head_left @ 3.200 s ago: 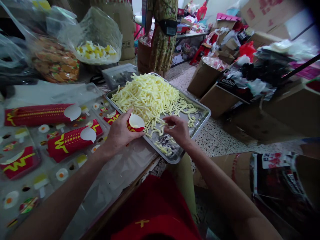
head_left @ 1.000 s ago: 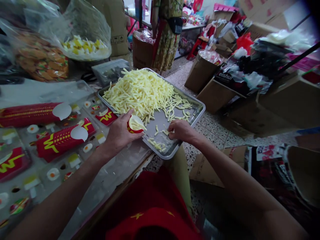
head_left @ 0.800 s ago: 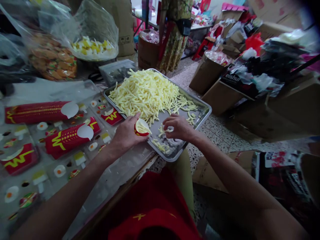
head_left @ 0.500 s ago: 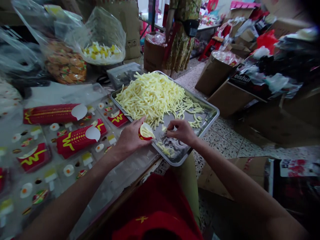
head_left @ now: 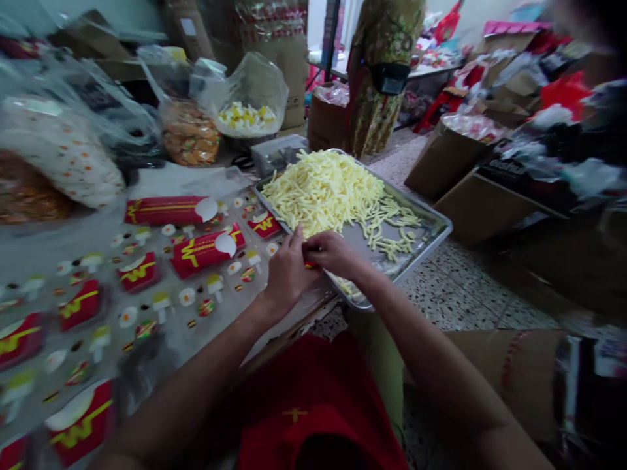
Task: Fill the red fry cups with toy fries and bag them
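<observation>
My left hand (head_left: 292, 271) is wrapped round a small red fry carton (head_left: 309, 264), which the two hands mostly hide. Bent over the carton's mouth, my right hand (head_left: 336, 253) has its fingers pinched together; whatever is in them is hidden. Both hands are over the near left edge of a metal tray (head_left: 356, 240). A tall heap of pale yellow toy-like fries (head_left: 323, 189) fills the tray's far left part, with loose ones spread to the right. Left of my hands lie two nested stacks of red cartons, a nearer stack (head_left: 206, 253) and a farther stack (head_left: 164, 210).
Clear moulded trays with small egg, burger and popsicle pieces and red cartons (head_left: 138, 271) cover the table. Behind stand bags of brown pieces (head_left: 191, 134) and yellow-white pieces (head_left: 247, 117). Cardboard boxes (head_left: 490, 202) crowd the right floor. A person (head_left: 386, 72) stands beyond the tray.
My right hand has moved left from the tray to the carton's mouth, meeting my left hand. The view has swung left, showing more of the table.
</observation>
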The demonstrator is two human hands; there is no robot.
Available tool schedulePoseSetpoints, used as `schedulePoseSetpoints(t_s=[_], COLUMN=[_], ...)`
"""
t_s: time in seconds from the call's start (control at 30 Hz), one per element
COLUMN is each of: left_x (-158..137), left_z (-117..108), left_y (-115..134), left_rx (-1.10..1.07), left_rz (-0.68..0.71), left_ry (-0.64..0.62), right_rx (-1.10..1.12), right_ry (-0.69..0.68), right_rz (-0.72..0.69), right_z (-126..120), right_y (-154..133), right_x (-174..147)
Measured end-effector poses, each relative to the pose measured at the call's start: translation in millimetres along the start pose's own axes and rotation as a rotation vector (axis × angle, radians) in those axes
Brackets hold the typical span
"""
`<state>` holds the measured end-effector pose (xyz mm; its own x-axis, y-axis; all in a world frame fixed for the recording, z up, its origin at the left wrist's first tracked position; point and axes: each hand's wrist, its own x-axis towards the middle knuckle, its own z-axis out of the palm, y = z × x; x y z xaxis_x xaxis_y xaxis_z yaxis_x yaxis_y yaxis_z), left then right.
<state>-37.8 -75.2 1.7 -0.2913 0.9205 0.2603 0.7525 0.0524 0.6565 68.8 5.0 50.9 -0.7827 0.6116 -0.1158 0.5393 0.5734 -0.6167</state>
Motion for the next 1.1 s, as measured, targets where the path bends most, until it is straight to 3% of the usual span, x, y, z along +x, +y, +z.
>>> schedulePoseSetpoints(t_s=[0.1,0.2,0.27,0.37,0.47,0.6,0.7,0.8,0.9,1.1], left_x=[-17,-37,-55,-90,-138,-212,-255,-273,-270,-268], left_z=[-17,-36,-47,-69,-108,-176,-204,-200,-182,-161], left_y=[-11,-20,-25,-34,-53,-91,-117,-136,-149,-166], left_rx=[-0.064,-0.114,-0.156,-0.208,-0.235,-0.064,0.123,0.187,0.260,0.460], left_rz=[0.033,-0.032,-0.081,-0.133,-0.217,-0.372,-0.430,-0.346,-0.200,-0.007], left_ry=[-0.007,0.100,0.175,0.184,0.121,0.220,0.254,0.145,0.072,0.032], right_rx=[-0.057,-0.076,0.043,0.373,0.589,0.464,0.181,-0.082,-0.239,-0.553], right_ry=[0.097,0.305,0.309,0.108,-0.169,-0.399,-0.466,-0.548,-0.635,-0.395], right_rz=[-0.071,-0.156,-0.187,-0.126,-0.082,-0.221,-0.348,-0.432,-0.542,-0.802], right_z=[8,28,44,68,94,135,165,186,197,206], right_y=[-11,-29,-40,-53,-69,-111,-147,-171,-179,-173], right_x=[-7,-25,-41,-53,-41,-2,26,47,58,31])
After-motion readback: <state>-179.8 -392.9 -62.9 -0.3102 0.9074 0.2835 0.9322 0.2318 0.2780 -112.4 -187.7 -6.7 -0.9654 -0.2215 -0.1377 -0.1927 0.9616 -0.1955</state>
